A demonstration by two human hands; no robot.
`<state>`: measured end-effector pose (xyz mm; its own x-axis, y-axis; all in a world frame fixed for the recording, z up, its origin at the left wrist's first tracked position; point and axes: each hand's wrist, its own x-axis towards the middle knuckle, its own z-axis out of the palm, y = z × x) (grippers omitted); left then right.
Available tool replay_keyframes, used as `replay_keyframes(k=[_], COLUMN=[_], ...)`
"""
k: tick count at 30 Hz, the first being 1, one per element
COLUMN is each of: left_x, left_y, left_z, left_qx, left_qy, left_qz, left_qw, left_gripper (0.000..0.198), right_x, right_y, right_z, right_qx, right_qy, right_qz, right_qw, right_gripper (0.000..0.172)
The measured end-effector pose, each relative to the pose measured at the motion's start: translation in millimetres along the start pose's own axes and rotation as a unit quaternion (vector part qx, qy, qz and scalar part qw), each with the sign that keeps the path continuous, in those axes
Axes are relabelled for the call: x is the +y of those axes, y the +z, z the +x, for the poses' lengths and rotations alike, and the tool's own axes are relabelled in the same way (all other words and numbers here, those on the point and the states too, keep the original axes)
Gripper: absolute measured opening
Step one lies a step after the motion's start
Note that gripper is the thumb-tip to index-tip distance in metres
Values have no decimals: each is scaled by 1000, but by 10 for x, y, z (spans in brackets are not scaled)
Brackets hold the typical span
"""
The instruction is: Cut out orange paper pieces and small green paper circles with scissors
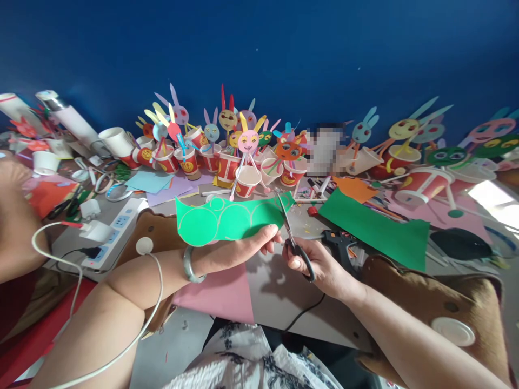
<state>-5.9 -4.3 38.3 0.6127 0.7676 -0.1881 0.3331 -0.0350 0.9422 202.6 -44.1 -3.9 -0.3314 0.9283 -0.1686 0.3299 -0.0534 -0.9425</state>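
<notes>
A strip of green paper with several pale circles drawn on it is pinched in my left hand, near its right end. The strip is held up above the table. My right hand grips black-handled scissors, fingers in the loops. Their blades point up and away and overlap the right end of the strip; whether they are fully closed there I cannot tell. A pink sheet lies on the table below my left forearm.
Paper cups with rabbit-faced figures line the back by the blue wall. A second green sheet and a black glue gun lie to the right. At left are a power strip, a white cable across my arm, and another person's arm.
</notes>
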Motion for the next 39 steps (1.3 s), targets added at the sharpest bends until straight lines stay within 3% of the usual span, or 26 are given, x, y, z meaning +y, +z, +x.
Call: replay_keyframes(k=[9,18,23,39], left_x=[57,-30,43,-16], left_y=[-8,-44,-26,3], left_z=[16,2,7,35], left_qx=[-11,-9,-4,-9], left_qy=[-24,44,-17,-21], left_qz=[26,30,20,-2], left_qw=[999,999,1000,1000], left_gripper=[36,39,37,39], right_x=[-32,22,10,12], right_y=[-22,-54,-63,-79], right_z=[19,14,5,5], right_qx=[-22,-16,-8,-2], right_qy=[-12,-8,-5,-9], right_qz=[-4,3,-11,-18], right_qw=[1000,1000,1000,1000], right_gripper=[70,71,71,71])
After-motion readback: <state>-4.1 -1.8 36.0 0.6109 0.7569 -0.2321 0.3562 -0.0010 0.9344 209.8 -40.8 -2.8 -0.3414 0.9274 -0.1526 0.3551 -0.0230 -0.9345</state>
